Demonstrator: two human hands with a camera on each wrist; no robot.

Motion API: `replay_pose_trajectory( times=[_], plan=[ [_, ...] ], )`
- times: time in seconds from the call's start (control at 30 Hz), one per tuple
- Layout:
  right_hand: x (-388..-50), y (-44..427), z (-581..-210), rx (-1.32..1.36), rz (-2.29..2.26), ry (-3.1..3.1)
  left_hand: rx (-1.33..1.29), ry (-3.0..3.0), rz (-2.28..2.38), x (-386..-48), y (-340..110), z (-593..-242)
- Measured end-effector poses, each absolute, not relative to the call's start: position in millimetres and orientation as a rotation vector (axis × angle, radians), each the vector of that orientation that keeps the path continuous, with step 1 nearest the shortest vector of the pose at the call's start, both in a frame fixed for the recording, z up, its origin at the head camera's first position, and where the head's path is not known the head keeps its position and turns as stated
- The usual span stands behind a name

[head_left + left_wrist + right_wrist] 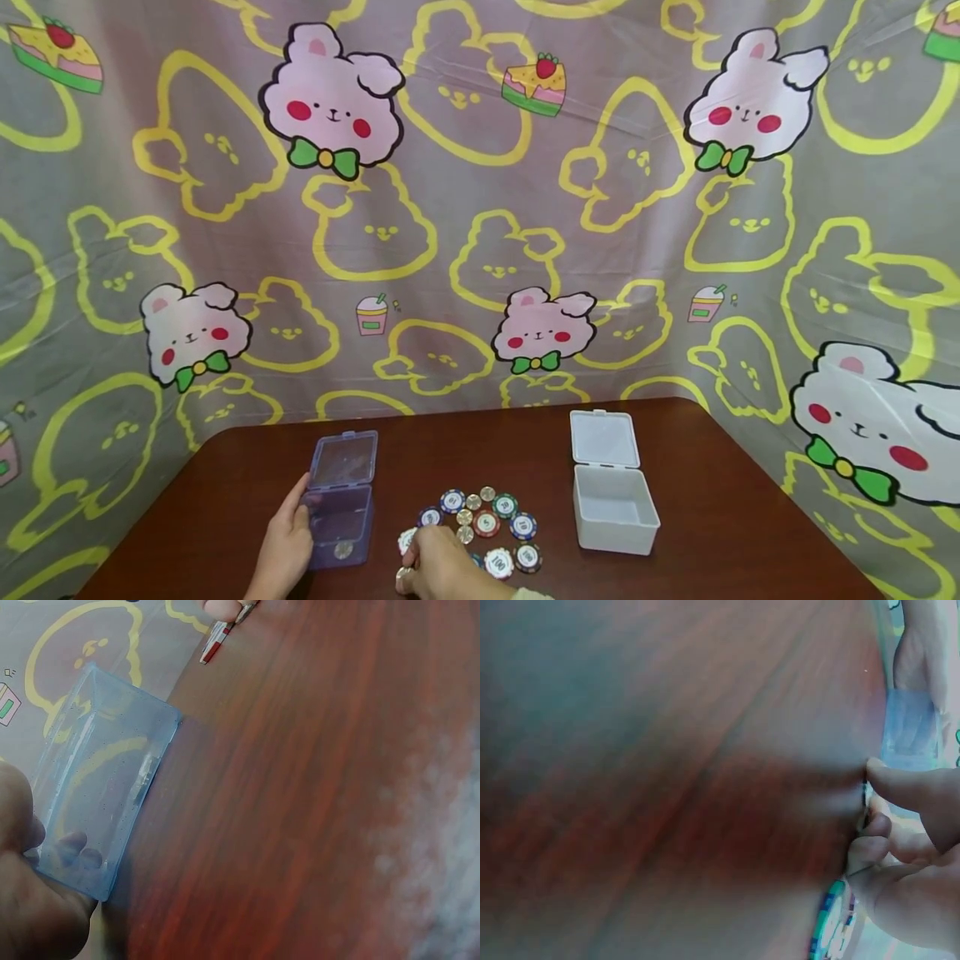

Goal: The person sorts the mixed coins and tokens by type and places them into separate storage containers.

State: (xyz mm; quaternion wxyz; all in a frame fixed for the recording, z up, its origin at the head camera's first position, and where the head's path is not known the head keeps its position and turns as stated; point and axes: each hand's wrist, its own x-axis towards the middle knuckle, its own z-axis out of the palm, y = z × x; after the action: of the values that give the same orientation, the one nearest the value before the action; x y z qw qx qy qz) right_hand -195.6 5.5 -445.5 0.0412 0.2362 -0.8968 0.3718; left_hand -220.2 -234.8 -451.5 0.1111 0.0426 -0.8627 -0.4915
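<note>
Coin pinched in our right grip, blue box in our left grip, our pickup seemingly needs a lift next.

We see a small curtained-off space, home or studio we cannot tell: a grey fabric backdrop printed with white cartoon rabbits and yellow animal outlines hangs behind and along both sides of a dark reddish-brown, wood-grained desk, hiding the room beyond
</note>
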Motion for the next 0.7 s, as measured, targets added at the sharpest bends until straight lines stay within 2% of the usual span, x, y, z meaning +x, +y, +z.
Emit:
replay_pose_trajectory(
  times=[0.27, 0.5, 0.7],
  plan=[
    [-195, 4, -442, 0.727, 0.976, -2.814, 0.133, -2.542, -1.438, -218, -235, -451],
    [-191, 8, -450, 0.773, 1.202, -2.684, 0.101, -2.522, -1.407, -218, -237, -452],
    [-181, 14, -455, 0.695, 1.451, -2.594, 0.084, -2.515, -1.426, -215, -236, -452]
  ],
)
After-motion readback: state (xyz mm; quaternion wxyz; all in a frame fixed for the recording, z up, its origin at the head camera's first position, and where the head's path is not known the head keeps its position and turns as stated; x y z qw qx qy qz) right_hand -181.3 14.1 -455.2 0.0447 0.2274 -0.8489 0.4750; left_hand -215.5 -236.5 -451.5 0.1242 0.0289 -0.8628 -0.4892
